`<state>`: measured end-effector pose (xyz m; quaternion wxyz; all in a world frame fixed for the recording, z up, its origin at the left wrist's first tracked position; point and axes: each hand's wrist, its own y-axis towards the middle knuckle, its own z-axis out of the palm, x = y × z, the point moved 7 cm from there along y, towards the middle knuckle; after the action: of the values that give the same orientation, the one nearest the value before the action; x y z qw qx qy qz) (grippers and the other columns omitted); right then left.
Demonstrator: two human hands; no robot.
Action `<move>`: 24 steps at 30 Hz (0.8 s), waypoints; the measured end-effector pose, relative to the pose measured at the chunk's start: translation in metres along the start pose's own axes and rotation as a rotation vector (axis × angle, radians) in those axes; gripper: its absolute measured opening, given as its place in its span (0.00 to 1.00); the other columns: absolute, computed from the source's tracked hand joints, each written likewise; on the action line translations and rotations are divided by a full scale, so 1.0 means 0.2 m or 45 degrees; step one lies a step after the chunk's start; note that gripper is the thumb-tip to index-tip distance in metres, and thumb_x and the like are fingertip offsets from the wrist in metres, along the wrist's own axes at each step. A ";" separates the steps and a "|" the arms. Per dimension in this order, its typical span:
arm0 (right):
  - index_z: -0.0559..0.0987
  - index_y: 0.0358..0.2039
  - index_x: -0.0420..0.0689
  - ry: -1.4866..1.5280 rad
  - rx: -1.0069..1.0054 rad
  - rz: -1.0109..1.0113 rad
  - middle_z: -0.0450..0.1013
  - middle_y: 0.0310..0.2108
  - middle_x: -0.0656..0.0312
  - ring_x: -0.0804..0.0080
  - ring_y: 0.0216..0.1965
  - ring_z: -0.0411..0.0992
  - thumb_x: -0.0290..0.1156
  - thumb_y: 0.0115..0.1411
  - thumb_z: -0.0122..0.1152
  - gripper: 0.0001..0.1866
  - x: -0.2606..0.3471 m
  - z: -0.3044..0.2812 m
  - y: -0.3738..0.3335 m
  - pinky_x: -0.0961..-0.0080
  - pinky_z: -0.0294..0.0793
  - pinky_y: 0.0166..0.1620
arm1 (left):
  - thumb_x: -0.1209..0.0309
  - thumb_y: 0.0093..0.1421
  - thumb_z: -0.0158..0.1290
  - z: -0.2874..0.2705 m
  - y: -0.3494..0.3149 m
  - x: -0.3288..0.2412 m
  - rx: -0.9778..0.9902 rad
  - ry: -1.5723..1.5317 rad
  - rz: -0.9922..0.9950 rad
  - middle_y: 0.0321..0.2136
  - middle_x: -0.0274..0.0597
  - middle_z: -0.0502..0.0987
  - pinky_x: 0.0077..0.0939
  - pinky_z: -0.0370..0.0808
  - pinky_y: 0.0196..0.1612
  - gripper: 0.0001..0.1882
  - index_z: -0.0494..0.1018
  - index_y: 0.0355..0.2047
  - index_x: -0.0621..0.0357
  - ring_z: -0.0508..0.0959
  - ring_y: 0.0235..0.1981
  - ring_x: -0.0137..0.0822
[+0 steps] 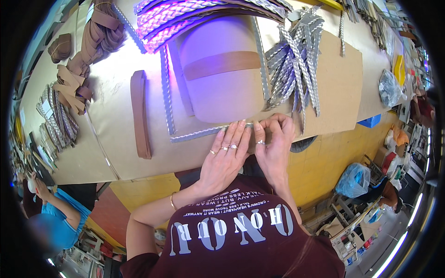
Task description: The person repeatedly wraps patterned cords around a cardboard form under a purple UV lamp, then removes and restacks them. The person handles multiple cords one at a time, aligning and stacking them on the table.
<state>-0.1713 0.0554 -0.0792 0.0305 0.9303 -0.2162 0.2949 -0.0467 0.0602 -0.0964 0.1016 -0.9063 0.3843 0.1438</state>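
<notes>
A thin grey strip with a silver braided edge (194, 134) lies along the near side of the worktable. My left hand (224, 150) rests flat over the strip's right part, fingers stretched out side by side and rings showing. Just right of it, my right hand (275, 143) has its fingers curled in a pinch at the strip's right end; the fingertips hide the exact grip. Beyond both hands sits a rounded beige block (222, 99) with a brown band (222, 65) across it. Similar braided strips stand along its left (167, 92) and right (263, 60) sides.
Wide silver braided straps (185, 21) lie at the far side under purple light. Loose braided strips (296, 60) are heaped on cardboard (340, 78) at right. Brown straps (140, 113) and bundles (99, 32) lie left. Another person (60, 217) sits at lower left.
</notes>
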 end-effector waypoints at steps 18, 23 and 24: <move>0.76 0.56 0.61 -0.307 -0.092 -0.436 0.67 0.54 0.58 0.58 0.51 0.65 0.22 0.53 0.59 0.29 -0.02 0.03 -0.15 0.61 0.62 0.52 | 0.58 0.59 0.55 -0.01 0.01 -0.01 -0.051 0.041 0.000 0.65 0.47 0.61 0.40 0.52 0.69 0.36 0.60 0.64 0.62 0.60 0.67 0.41; 0.79 0.53 0.56 -0.589 0.015 -0.458 0.66 0.55 0.56 0.55 0.52 0.65 0.19 0.47 0.56 0.31 0.00 0.03 -0.17 0.59 0.62 0.54 | 0.59 0.59 0.57 -0.01 -0.01 0.04 -0.055 -0.228 0.054 0.65 0.50 0.60 0.42 0.55 0.68 0.37 0.59 0.64 0.62 0.59 0.67 0.45; 0.78 0.53 0.57 -0.578 -0.005 -0.464 0.66 0.55 0.56 0.55 0.52 0.65 0.19 0.46 0.56 0.32 0.01 0.02 -0.16 0.59 0.62 0.54 | 0.59 0.59 0.57 -0.02 -0.02 0.06 -0.075 -0.298 0.072 0.66 0.51 0.59 0.43 0.56 0.68 0.37 0.59 0.64 0.62 0.59 0.67 0.46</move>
<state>-0.1540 0.0835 -0.0796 0.0357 0.9959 -0.0472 0.0685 -0.0353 0.0533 -0.0971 0.1150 -0.8747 0.3908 0.2626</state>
